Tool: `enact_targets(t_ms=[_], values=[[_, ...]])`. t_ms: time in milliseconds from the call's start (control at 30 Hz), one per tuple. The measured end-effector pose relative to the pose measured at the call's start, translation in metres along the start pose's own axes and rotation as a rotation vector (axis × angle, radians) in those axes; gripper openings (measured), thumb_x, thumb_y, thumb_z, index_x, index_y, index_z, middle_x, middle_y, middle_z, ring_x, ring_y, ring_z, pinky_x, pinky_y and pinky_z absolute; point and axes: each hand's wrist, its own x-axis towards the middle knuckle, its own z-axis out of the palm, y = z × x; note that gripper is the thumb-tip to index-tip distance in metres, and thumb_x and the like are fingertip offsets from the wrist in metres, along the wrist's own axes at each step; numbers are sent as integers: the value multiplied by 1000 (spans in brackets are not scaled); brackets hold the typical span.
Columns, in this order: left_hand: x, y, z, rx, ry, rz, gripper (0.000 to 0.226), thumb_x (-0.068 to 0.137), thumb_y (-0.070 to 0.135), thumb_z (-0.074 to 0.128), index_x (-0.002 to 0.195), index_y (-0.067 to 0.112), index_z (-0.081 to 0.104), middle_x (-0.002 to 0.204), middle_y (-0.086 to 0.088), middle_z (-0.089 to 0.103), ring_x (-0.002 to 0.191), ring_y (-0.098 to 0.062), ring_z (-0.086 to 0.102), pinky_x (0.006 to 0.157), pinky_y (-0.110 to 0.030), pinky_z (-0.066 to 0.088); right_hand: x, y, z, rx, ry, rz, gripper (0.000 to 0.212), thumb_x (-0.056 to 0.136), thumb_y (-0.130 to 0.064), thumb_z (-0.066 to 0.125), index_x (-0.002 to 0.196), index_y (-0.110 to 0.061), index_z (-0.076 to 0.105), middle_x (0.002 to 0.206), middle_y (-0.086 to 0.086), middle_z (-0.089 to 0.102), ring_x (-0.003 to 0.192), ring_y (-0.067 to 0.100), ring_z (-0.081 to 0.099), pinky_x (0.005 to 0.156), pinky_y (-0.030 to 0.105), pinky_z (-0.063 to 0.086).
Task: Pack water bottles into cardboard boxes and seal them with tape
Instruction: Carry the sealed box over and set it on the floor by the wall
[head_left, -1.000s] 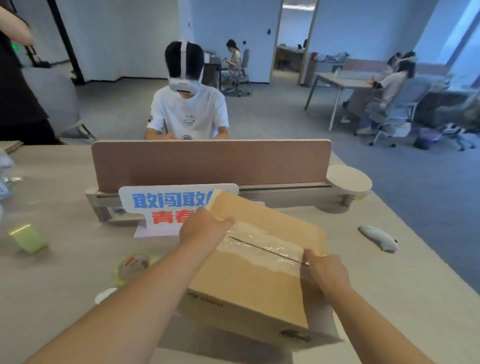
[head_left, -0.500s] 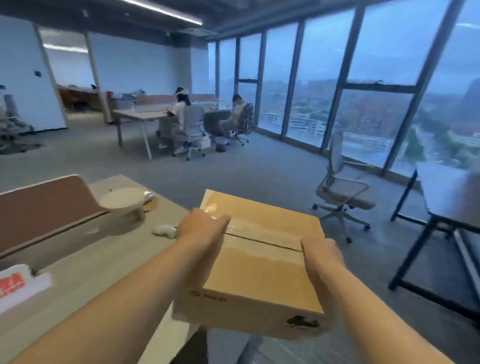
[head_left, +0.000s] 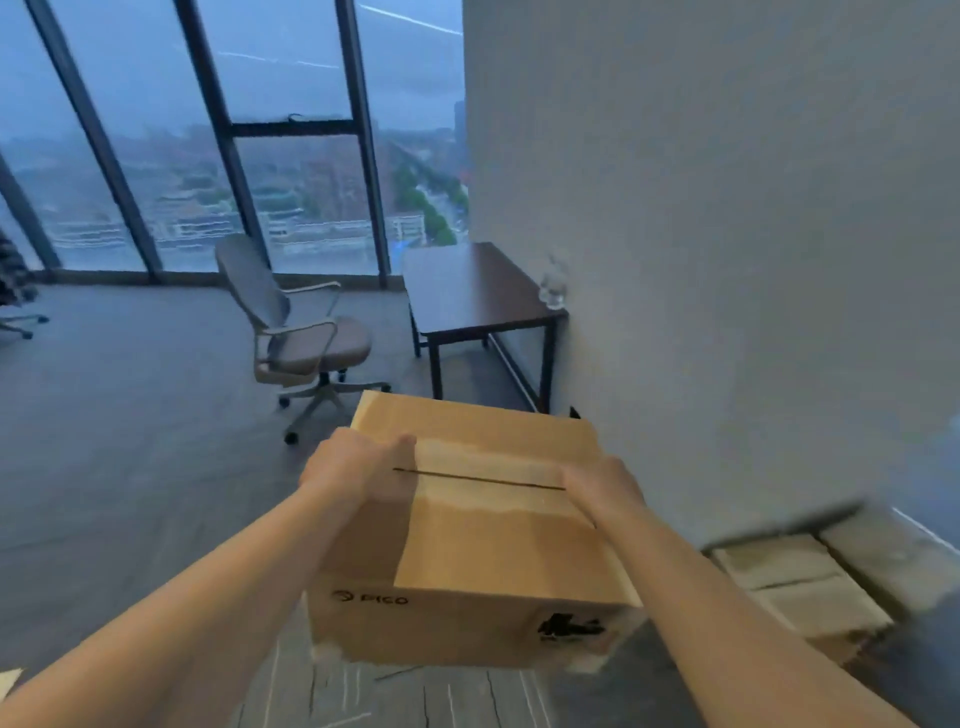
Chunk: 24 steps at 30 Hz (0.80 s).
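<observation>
A closed cardboard box with clear tape over its top seam hangs in the air in front of me, above the carpet. My left hand grips its left side, thumb over the top edge. My right hand grips its right side. No water bottles show; the box's contents are hidden.
A grey office chair and a dark table with clear bottles on it stand ahead by the windows. A grey wall runs along the right. Several taped cardboard boxes lie on the floor at lower right.
The box has left the desk and is carried in both hands. My view has swung right, from the desk past the windows to the wall corner. Both grips are unchanged.
</observation>
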Motion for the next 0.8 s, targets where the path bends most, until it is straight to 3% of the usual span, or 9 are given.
enact_targets(t_ms=[67,133,200,300,400,500,567,633,800], values=[[7,47,42,63,-70,87,76,80,72,51,113,4,54,89,-8,59,77,-26,56,58,-32,42,25,36,-30,-38,55,78,43,85,-31,47,117,-5,56,103,9,58,81,26,55,63,27,37],[14,97,96,129,-175,178,78,78,74,50,115,5,53,90,-7,60,76,-24,56,57,-31,43,45,75,-66,-79,131,160,44,89,-31,43,122,-5,57,122,16,59,104,32,58,72,27,39],[18,130,133,147,-255,227,79,78,73,52,122,7,51,95,-6,59,80,-24,56,63,-32,45,58,101,-88,-144,137,180,39,93,-23,37,121,-6,59,125,17,58,112,33,56,82,30,43],[25,183,203,167,-385,334,77,82,68,53,130,7,48,102,-6,55,89,-26,54,73,-34,43,77,137,-126,-157,228,300,33,90,-19,38,114,-11,60,108,13,63,95,28,59,70,28,41],[31,233,264,201,-511,421,86,84,67,51,140,4,40,130,-14,54,114,-33,53,87,-38,42,102,160,-155,-55,326,460,31,88,-18,43,115,-11,56,97,9,62,81,21,56,64,28,43],[39,267,319,222,-611,496,87,87,66,47,143,1,36,142,-17,46,125,-35,47,92,-38,41,128,180,-178,36,409,566,30,90,-19,45,115,-6,56,78,3,54,68,17,55,58,27,44],[45,290,356,225,-662,532,87,85,68,47,141,1,40,140,-17,48,121,-36,50,83,-37,40,151,198,-190,72,450,619,31,90,-18,46,116,-5,54,85,4,56,67,16,52,51,26,38],[47,306,379,194,-691,550,87,82,70,50,137,4,45,135,-15,52,114,-35,54,76,-35,41,165,217,-195,158,499,677,39,87,-18,48,121,-1,52,102,10,61,79,22,57,53,27,39],[46,360,450,204,-786,531,83,80,69,52,136,8,46,134,-11,54,117,-33,53,85,-38,42,221,275,-220,305,542,810,47,81,-19,51,126,-4,48,115,13,62,90,27,59,55,26,38]])
